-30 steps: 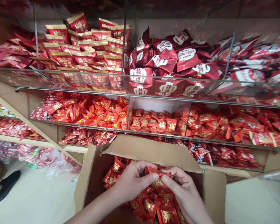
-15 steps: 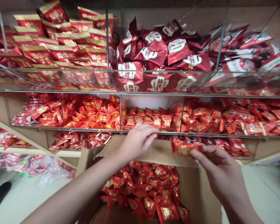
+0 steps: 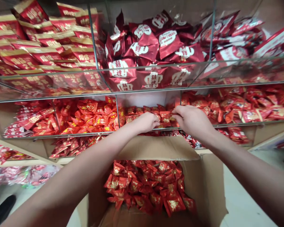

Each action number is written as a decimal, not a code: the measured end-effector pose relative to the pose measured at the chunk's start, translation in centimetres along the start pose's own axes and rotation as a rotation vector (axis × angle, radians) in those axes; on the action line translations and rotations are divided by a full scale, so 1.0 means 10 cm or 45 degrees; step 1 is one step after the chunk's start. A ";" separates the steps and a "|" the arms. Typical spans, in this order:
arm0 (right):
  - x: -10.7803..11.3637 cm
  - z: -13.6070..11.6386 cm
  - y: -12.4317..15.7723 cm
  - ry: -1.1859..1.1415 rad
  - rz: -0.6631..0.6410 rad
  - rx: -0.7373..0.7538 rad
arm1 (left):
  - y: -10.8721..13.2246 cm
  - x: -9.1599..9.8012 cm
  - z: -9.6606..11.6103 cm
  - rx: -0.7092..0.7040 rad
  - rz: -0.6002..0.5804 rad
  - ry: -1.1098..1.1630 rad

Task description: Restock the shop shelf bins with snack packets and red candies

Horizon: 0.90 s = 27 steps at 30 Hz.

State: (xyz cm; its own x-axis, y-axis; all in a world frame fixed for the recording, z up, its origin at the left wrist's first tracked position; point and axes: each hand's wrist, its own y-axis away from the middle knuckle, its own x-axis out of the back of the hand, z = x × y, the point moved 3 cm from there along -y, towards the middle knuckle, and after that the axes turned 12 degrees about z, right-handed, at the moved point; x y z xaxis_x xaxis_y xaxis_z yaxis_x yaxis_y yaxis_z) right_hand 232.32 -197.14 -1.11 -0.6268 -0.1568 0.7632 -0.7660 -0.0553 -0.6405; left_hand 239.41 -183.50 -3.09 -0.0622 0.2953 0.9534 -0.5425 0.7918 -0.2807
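Observation:
My right hand (image 3: 194,121) is at the middle shelf compartment, its thumb and fingers pinched on a small red candy packet (image 3: 166,116) with gold print. My left hand (image 3: 147,122) reaches over the glass lip of the same compartment, left of that packet. Its fingers are curled, and whatever they hold is hidden. Rows of similar red packets (image 3: 130,110) stand behind the hands. Below my forearms, an open cardboard box (image 3: 211,186) contains a heap of loose red packets (image 3: 144,186).
Above, glass-fronted bins hold gold-edged red packets (image 3: 42,55), maroon packets (image 3: 144,49) and red-and-white ones (image 3: 236,34). Glass dividers (image 3: 118,110) separate the middle compartments. A raised box flap (image 3: 156,148) leans by the lower shelf. A dark shoe (image 3: 6,206) shows at lower left.
My right hand has moved left and up from above the box's right side into the middle compartment, bringing a red packet. My left hand has risen slightly to the shelf. The view has shifted.

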 end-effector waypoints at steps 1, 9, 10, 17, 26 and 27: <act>-0.03 -0.03 -0.02 0.048 -0.097 0.057 | 0.00 0.00 -0.01 -0.005 0.008 -0.007; -0.16 -0.21 -0.28 0.138 -0.388 0.212 | 0.00 0.01 -0.02 0.024 -0.033 -0.075; -0.19 -0.20 -0.31 0.133 -0.395 0.218 | 0.00 0.01 -0.01 0.014 -0.033 -0.086; -0.26 -0.14 -0.32 0.210 -0.514 0.240 | 0.01 0.02 -0.02 0.006 -0.049 -0.027; -0.31 -0.23 -0.29 0.114 -0.649 0.239 | 0.03 -0.02 -0.12 0.040 -0.080 0.125; -0.35 -0.23 -0.30 0.088 -0.628 0.209 | 0.02 -0.03 -0.12 0.052 -0.094 0.120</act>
State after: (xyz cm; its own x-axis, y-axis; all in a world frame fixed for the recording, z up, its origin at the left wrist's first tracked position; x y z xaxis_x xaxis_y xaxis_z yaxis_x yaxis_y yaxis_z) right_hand 236.50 -194.17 -1.70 -0.2098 -0.0080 0.9777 -0.9434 -0.2611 -0.2045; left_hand 240.36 -182.79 -3.57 0.0570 0.2872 0.9562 -0.5762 0.7916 -0.2034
